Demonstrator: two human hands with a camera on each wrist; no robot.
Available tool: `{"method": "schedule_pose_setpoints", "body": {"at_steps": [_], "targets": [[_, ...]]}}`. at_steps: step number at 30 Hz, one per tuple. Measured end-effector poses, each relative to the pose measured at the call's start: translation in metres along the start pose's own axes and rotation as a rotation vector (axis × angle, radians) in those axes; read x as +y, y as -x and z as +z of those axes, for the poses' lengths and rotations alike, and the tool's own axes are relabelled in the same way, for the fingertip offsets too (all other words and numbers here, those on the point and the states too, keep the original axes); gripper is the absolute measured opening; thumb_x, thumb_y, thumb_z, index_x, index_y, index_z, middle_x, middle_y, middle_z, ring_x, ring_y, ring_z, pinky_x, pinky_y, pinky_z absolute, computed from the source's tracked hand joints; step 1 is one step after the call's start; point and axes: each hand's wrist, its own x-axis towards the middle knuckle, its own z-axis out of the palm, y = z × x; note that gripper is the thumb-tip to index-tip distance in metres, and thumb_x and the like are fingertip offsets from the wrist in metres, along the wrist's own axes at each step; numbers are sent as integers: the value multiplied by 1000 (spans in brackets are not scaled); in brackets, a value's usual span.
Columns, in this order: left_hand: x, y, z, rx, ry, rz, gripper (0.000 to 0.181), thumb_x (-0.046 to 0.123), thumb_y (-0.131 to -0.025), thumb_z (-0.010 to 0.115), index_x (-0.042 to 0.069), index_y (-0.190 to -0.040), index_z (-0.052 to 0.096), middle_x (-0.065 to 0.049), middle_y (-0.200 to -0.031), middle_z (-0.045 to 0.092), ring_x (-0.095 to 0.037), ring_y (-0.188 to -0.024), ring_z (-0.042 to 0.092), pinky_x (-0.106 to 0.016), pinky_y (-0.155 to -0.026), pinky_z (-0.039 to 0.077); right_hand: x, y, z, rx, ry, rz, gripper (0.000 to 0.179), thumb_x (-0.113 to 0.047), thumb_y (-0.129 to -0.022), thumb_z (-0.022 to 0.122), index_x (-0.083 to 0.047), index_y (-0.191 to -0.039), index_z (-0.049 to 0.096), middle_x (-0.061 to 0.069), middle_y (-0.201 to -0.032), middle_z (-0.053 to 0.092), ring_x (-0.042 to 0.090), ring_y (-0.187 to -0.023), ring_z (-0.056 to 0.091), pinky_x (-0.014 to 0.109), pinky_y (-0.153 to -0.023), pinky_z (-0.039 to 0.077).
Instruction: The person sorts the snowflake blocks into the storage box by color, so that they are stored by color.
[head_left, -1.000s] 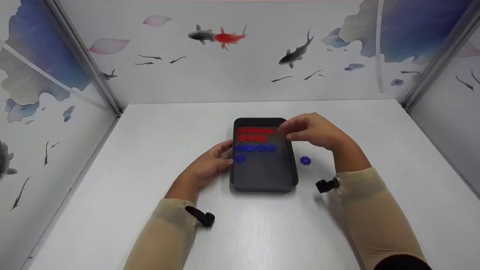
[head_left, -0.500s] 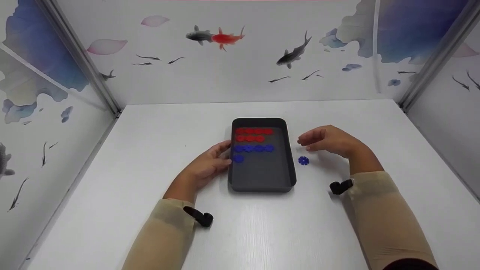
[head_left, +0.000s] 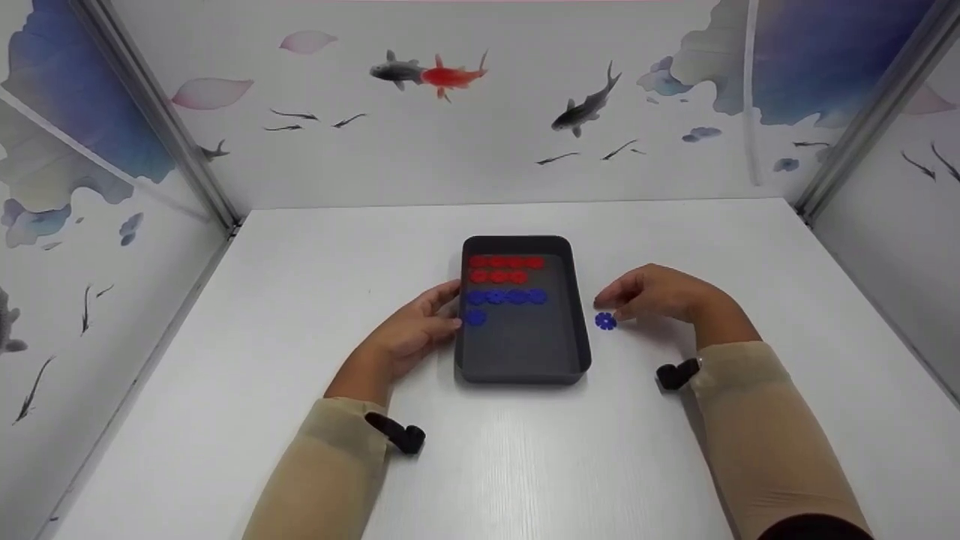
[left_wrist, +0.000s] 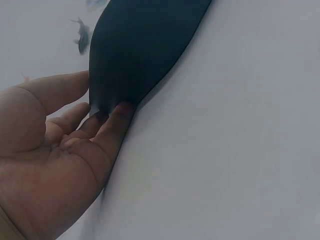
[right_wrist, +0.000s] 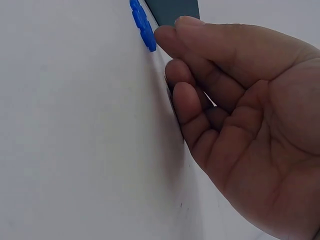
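A dark grey rectangular tray lies on the white table. Inside it are two rows of red flower-shaped discs, a row of blue flower-shaped discs below, and a lone blue disc under that row. My left hand rests its fingertips and thumb against the tray's left wall; in the left wrist view, the fingers lie along that wall. Right of the tray, a loose blue snowflake disc sits by the thumb and fingertips of my right hand. Whether they touch it, I cannot tell.
White panels painted with fish and lotus shapes enclose the table at the back and both sides. Grey metal posts stand in the back corners. A black camera mount juts from each sleeve.
My right hand has moved from above the tray's right rim out to the right, then down toward the loose blue disc. My left hand has stayed against the tray.
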Motion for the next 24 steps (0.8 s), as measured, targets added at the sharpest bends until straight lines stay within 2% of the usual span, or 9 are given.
{"method": "schedule_pose_setpoints", "body": {"at_steps": [3,8,17,24], "targets": [[-1,0,0,-9,7,8,79,-6,-98,66,19,-167,37,3,-178,27,-21,-163,34,-44,-132,34,-1,-1,2,-7,46,19,38,-12,-92,81,-31,-124,80,-1,-125,75,24,-113,59,36,-98,48],[1,1,1,-9,-3,7,78,-6,-99,65,19,-167,37,2,-179,25,-23,-163,33,-45,-132,33,-6,0,4,-21,91,22,38,-9,-91,80,-33,-121,81,4,-117,71,26,-109,56,36,-92,50],[1,0,0,3,-8,-1,77,-5,-98,66,22,-165,40,3,-179,26,-24,-163,35,-46,-131,35,-9,0,6,-23,177,-38,41,-9,-87,81,-37,-118,81,1,-121,69,25,-114,54,35,-95,47],[1,0,0,0,-2,1,76,-5,-99,65,22,-165,41,3,-178,27,-23,-162,37,-46,-131,36,-10,-3,10,9,185,-21,40,-10,-89,77,-38,-117,81,3,-119,69,26,-112,54,36,-91,47]]}}
